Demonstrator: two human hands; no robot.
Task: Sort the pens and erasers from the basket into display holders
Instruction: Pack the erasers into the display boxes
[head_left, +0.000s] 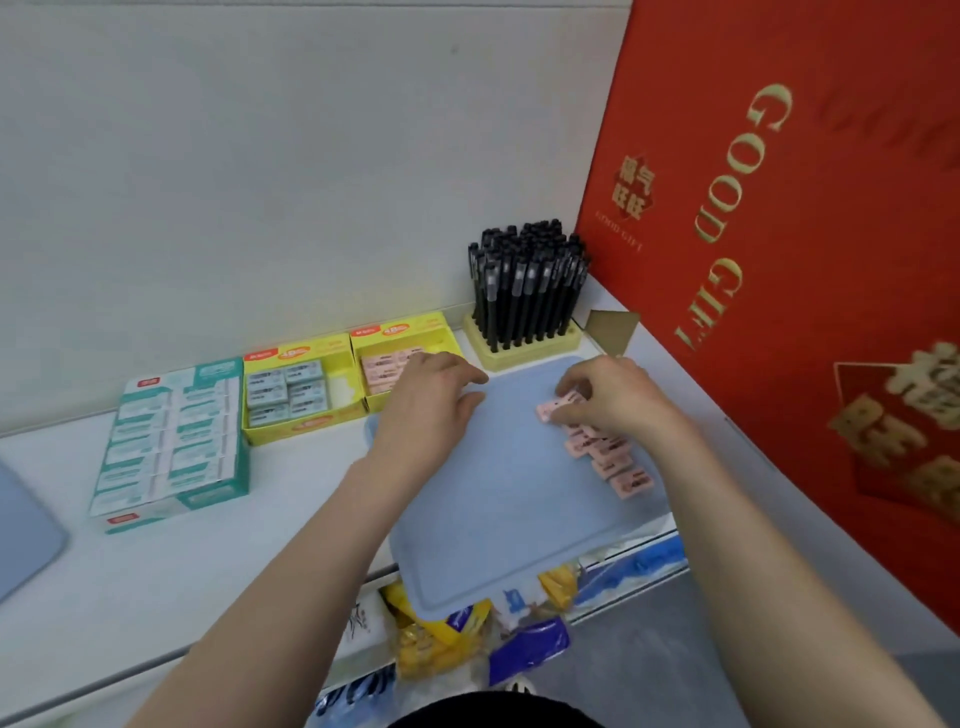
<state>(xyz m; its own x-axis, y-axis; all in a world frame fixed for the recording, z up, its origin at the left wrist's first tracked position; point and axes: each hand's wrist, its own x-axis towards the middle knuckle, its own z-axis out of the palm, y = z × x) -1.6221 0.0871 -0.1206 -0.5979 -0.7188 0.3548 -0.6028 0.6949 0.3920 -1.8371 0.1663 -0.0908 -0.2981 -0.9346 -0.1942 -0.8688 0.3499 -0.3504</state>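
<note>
Pink eraser (558, 408): pinched at the fingertips of the right hand (608, 400), fingers curled round it, held just above the blue tray (493, 519) on its far right part. A second eraser may be in the same pinch; blur, cannot tell.

Loose pink erasers (608, 457): a short overlapping line on the tray, running from under the right hand toward the near right rim.

Left hand (431, 395): palm down over the tray's far left corner, fingers loosely extended and pointing right, thumb apart below them. Nothing visible in its hold.

Right yellow box (400, 327): just beyond the left hand, touching the tray's far left corner. Boxed pink erasers (384, 366) are packed flat in it, partly hidden by the hand.

Left yellow box (306, 423): beside the first, on its left. Holds grey erasers (285, 389) in rows.

Teal box (171, 447): further left, with white-wrapped erasers in two columns.

Pen holder (519, 353): pale yellow base behind the tray's far edge, with black pens (527, 280) standing upright, caps up, closely packed.

All of it sits on a white shelf (156, 571) against a pale wall. The tray's near end overhangs the shelf edge. A red gift box (779, 312) with gold lettering stands at the right. Yellow and blue packets (441, 639) lie below the shelf edge.
</note>
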